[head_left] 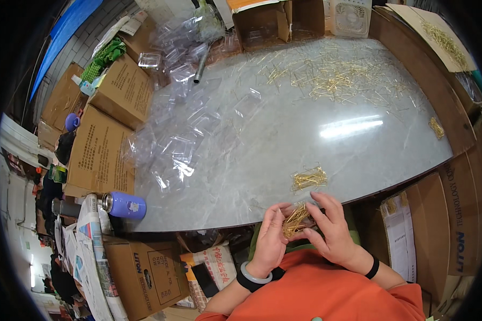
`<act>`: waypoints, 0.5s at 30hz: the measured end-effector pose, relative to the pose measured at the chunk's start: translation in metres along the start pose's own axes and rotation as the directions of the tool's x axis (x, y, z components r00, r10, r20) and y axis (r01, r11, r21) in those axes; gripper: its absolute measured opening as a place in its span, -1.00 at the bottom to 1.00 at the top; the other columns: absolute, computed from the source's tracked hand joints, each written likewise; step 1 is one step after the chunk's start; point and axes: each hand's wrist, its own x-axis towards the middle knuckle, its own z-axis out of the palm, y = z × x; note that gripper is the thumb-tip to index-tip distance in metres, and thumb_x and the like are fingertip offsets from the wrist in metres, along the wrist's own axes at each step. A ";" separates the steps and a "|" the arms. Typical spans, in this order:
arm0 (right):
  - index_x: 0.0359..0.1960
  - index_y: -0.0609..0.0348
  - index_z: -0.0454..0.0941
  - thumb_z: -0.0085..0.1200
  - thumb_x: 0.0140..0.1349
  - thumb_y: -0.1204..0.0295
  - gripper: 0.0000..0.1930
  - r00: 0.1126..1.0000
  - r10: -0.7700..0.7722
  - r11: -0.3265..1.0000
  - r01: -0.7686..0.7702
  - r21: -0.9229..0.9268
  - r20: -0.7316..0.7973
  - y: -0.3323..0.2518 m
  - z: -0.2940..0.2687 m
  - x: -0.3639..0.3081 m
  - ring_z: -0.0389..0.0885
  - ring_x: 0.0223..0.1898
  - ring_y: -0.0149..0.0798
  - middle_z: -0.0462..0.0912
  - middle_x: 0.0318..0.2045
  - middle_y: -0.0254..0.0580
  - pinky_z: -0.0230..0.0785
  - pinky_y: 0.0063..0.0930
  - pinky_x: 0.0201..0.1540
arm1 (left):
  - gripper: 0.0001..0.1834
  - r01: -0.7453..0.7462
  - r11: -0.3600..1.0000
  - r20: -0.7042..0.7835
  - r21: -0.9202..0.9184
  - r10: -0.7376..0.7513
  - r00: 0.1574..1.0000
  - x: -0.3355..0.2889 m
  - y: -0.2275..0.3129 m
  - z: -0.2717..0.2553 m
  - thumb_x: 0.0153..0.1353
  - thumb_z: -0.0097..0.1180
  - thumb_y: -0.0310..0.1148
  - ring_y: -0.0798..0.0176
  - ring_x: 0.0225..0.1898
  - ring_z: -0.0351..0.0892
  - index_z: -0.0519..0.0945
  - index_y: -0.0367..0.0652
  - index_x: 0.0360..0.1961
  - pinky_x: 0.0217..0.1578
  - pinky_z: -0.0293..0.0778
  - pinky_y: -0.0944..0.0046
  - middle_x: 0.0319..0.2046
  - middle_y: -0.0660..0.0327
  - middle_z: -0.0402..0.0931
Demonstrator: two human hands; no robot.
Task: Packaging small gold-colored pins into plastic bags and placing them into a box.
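Observation:
Near the table's front edge, a bundle of gold wire hooks [295,221] sits between my two hands, in what looks like a small clear plastic case. My left hand [269,238] is closed round its left side. From the right, my right hand [331,230] curls its fingers about the other side, thumb against the near end. Just beyond my fingers, a small heap of gold hooks [309,178] lies on the grey table [273,150]. Many loose gold hooks [337,83] are strewn over the far right of the tabletop.
Clear plastic cases [171,152] pile up on the left of the table. A purple bottle [127,206] lies at the front left corner. Cardboard boxes [103,152] line the left edge; an open carton [262,27] and a white fan [351,17] stand at the back.

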 end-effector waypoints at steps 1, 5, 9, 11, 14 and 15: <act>0.19 0.26 0.52 0.26 0.22 0.38 -0.50 1.000 0.008 1.000 -0.008 0.025 0.000 -0.001 0.000 0.000 0.35 0.30 0.21 0.38 0.32 0.13 0.25 -0.01 0.32 | -0.58 -0.003 1.000 0.004 -0.003 0.003 1.000 0.000 0.002 0.000 0.64 -0.36 -0.10 0.08 0.20 0.54 0.24 -0.15 0.29 0.06 0.66 0.01 0.18 0.03 0.43; 0.22 0.28 0.50 0.25 0.22 0.36 -0.47 0.997 -0.076 0.976 0.077 -0.205 0.013 -0.007 -0.008 0.005 0.32 0.33 0.24 0.37 0.34 0.15 0.19 0.01 0.36 | -0.62 -0.005 0.997 0.005 -0.080 0.006 1.000 -0.002 0.004 0.005 0.63 -0.29 -0.18 0.09 0.21 0.53 0.23 -0.15 0.29 0.08 0.66 0.03 0.19 0.03 0.42; 0.23 0.25 0.50 0.26 0.21 0.36 -0.46 0.999 -0.044 0.998 0.043 -0.050 -0.022 -0.003 0.000 0.003 0.35 0.32 0.20 0.41 0.33 0.06 0.26 -0.02 0.33 | -0.64 -0.035 0.996 -0.056 0.082 0.039 0.998 -0.008 0.009 0.005 0.56 -0.14 -0.37 -0.04 0.16 0.60 0.24 -0.14 0.30 -0.02 0.71 0.00 0.20 0.02 0.44; 0.10 0.19 0.58 0.27 0.18 0.48 -0.59 0.992 -0.049 0.999 0.046 -0.028 -0.119 -0.006 0.001 0.010 0.51 0.12 0.08 0.57 0.11 -0.08 0.38 -0.12 0.17 | -0.62 -0.041 0.999 -0.077 0.029 0.043 0.996 -0.017 0.017 -0.011 0.51 -0.09 -0.46 -0.12 0.11 0.65 0.25 -0.14 0.30 -0.09 0.75 -0.03 0.19 -0.01 0.46; -0.12 0.12 0.64 0.31 0.07 0.61 -0.70 0.978 -0.155 0.980 0.135 -0.145 -0.137 -0.001 0.009 0.020 0.56 -0.15 -0.10 0.63 -0.20 -0.29 0.40 -0.23 -0.05 | -0.61 -0.050 0.998 -0.168 0.031 0.055 0.984 -0.041 0.031 -0.037 0.48 -0.09 -0.50 -0.23 0.01 0.69 0.26 -0.15 0.29 -0.20 0.77 -0.05 0.13 -0.11 0.53; -0.13 0.11 0.64 0.31 0.06 0.59 -0.70 0.977 -0.176 0.976 0.158 -0.150 -0.118 -0.002 0.015 0.025 0.55 -0.16 -0.11 0.62 -0.21 -0.31 0.39 -0.24 -0.08 | -0.62 -0.043 0.998 -0.180 0.049 0.051 0.982 -0.051 0.032 -0.047 0.48 -0.10 -0.51 -0.24 0.01 0.69 0.27 -0.15 0.28 -0.20 0.77 -0.04 0.13 -0.12 0.53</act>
